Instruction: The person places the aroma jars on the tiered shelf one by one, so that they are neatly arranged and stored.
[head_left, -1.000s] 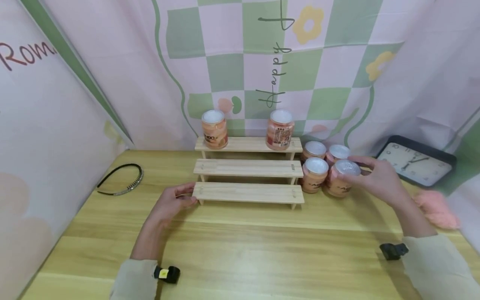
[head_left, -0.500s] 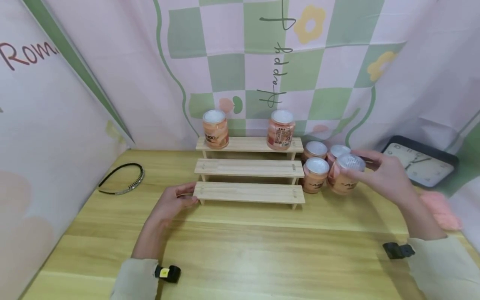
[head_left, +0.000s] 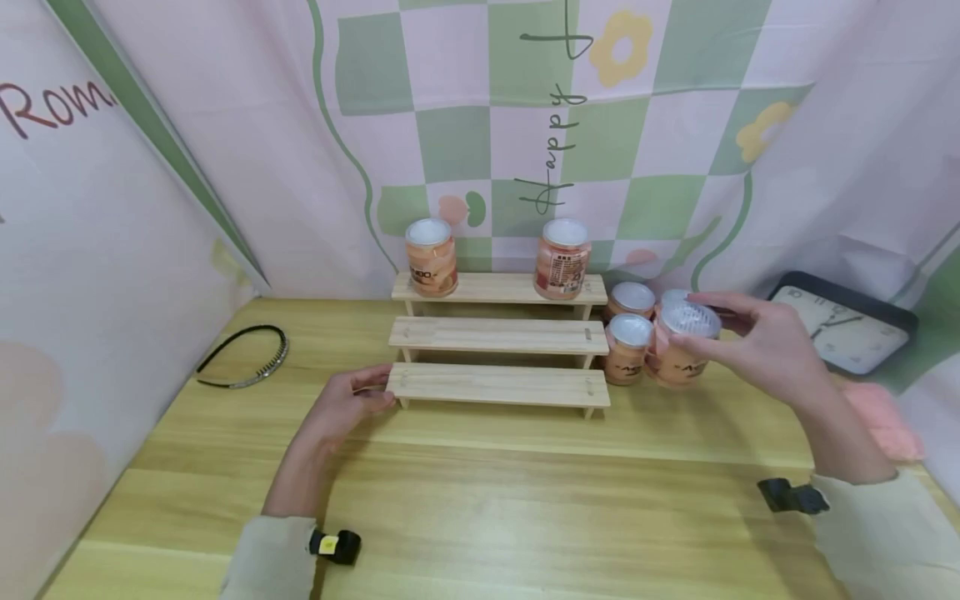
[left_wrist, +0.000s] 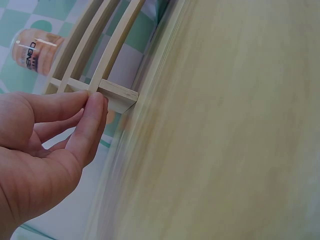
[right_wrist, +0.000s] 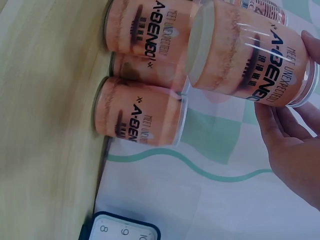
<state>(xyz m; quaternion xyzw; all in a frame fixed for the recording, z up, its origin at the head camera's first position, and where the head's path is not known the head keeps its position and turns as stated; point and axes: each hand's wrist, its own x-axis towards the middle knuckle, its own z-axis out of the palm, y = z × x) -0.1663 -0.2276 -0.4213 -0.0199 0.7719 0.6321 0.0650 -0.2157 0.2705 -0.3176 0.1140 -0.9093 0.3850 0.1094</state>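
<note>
My left hand (head_left: 336, 414) pinches the left end of the lowest step of a three-tier wooden display rack (head_left: 498, 383); in the left wrist view the thumb and fingertips meet at that step's edge. With thumb and fingers, my right hand (head_left: 776, 350) grips a peach-coloured jar (head_left: 678, 358) near its clear lid. The right wrist view shows this held jar (right_wrist: 245, 57) raised off the table, its base free. Three similar jars stand right of the rack, including a front one (head_left: 627, 354) and a partly hidden back one (head_left: 675, 297).
On the rack's top step stand two more jars, one left (head_left: 431, 262) and one right (head_left: 562, 262). A black-framed clock (head_left: 840, 325) leans at the back right, near a pink fluffy thing (head_left: 881, 421). A black headband (head_left: 258, 358) lies left on the wooden table (head_left: 480, 517).
My right hand has lifted the front right jar from the table, moving it slightly right and then back left. The left hand has kept its hold on the rack.
</note>
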